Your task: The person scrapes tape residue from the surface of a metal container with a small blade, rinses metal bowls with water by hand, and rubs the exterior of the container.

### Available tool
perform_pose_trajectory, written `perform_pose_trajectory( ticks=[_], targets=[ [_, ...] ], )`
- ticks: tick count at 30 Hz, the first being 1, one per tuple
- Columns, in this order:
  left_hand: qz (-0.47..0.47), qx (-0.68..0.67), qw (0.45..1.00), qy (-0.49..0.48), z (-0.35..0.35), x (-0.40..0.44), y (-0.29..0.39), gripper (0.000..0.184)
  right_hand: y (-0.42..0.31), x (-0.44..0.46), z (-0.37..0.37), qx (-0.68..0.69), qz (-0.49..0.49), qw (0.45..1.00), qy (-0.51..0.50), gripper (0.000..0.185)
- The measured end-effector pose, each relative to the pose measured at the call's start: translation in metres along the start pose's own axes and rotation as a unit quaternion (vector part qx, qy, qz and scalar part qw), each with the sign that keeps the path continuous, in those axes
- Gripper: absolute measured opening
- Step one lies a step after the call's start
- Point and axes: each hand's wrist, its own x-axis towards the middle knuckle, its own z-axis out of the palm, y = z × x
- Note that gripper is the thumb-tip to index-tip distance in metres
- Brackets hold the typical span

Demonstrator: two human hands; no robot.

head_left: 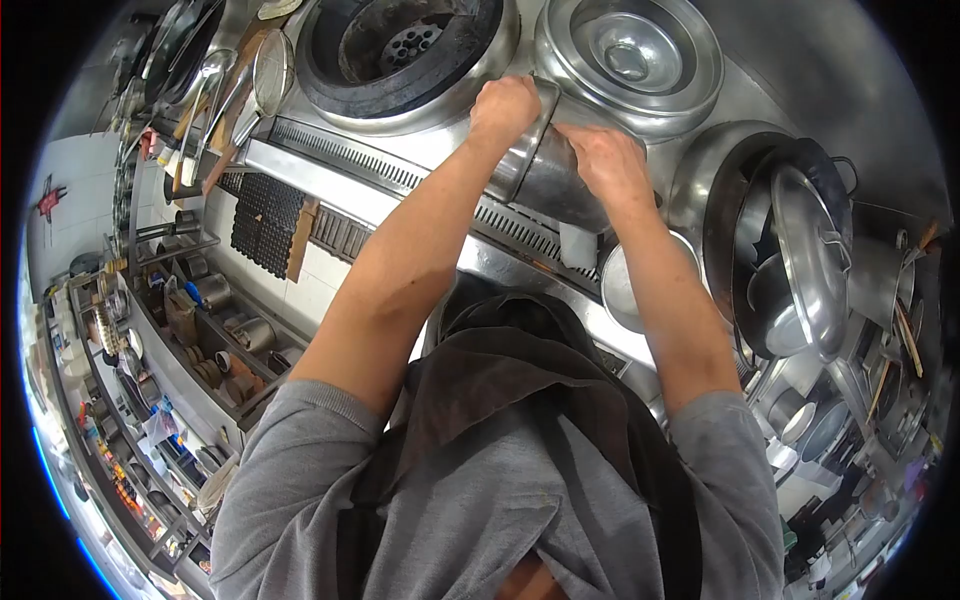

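Observation:
A stainless steel container [570, 182] with a rounded body and a raised rim band lies at the front of the cooking range, below both hands. My left hand [507, 108] is closed in a fist at the far end of that band, gripping its edge. On the right, my right hand [607, 160] bends over the body of the container, its fingers curled and one fingertip against the band. The undersides of both hands are hidden. A white cloth or paper-like piece [578, 246] hangs below the container's near side.
Behind my left hand is an open wok burner [410, 45]. Stacked metal basins [628, 50] stand at the back. To the right, a wok holds a pot and a tilted steel lid [808, 262]. A strainer [272, 72] and ladles lie at left. A slotted drain [350, 152] runs along the range.

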Motion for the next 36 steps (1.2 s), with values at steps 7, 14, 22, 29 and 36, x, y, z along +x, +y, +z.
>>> perform_pose_trajectory(
  ticks=[7,14,22,29,36],
  targets=[
    [0.005,0.014,1.0,0.006,0.001,0.001,0.001,0.05,-0.015,-0.029,0.013,-0.019,-0.029,0.999,0.01,0.034],
    [0.032,0.043,0.998,0.035,0.014,0.016,-0.008,0.048,-0.019,-0.049,0.017,-0.021,-0.054,0.997,-0.041,0.041],
    [0.037,0.202,0.976,-0.076,0.029,0.063,-0.046,0.032,-0.02,-0.037,0.004,-0.018,-0.034,0.999,-0.038,0.042],
    [-0.032,-0.325,0.944,-0.047,0.008,-0.02,-0.053,0.035,-0.009,-0.025,0.009,0.012,-0.01,1.0,-0.014,0.027],
    [0.074,-0.146,0.979,0.122,0.008,-0.071,-0.044,0.037,-0.028,-0.027,0.001,0.009,0.007,0.999,-0.051,0.028]
  ],
)
